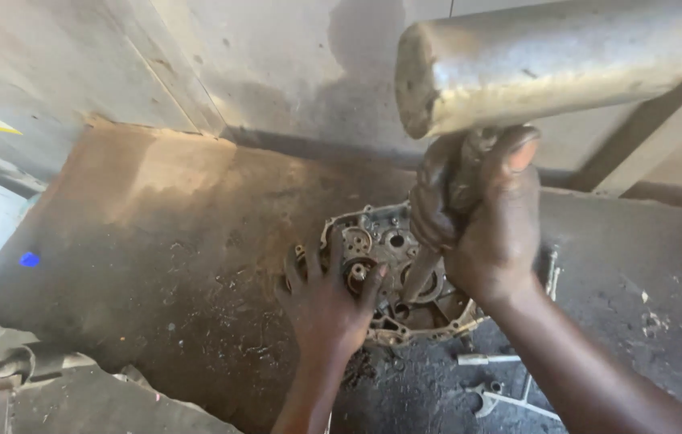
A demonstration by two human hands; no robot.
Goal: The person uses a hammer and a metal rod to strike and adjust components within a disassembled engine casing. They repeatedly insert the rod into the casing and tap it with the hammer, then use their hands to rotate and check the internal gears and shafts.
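A grimy metal engine casing with round bores lies flat on a dirty floor. My left hand rests spread on its left side, fingers apart, next to a small shaft stub. My right hand is raised close to the camera above the casing, gripping the handle of a heavy hammer. The hammer's big cylindrical steel head fills the upper right of the view. The handle's lower end points down toward the casing.
A worn brown board covers the floor to the left. A wrench and other small tools lie at the lower right. A concrete wall stands behind. A metal part sits at the lower left.
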